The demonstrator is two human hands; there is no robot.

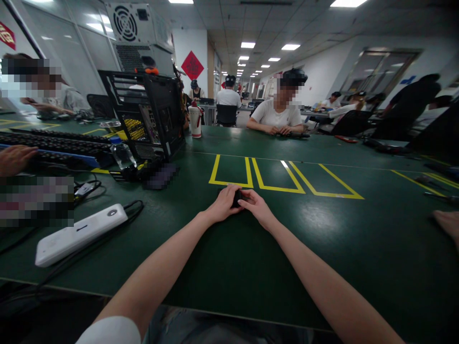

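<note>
At 12 o'clock on desk (322, 248): left hand (223, 204), right hand (256, 206), each grip clenched on small black object (237, 197); judged light, rigid; hold by its ends.

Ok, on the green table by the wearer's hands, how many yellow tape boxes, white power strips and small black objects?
yellow tape boxes: 3
white power strip: 1
small black object, gripped between left hand and right hand: 1
total: 5
</note>
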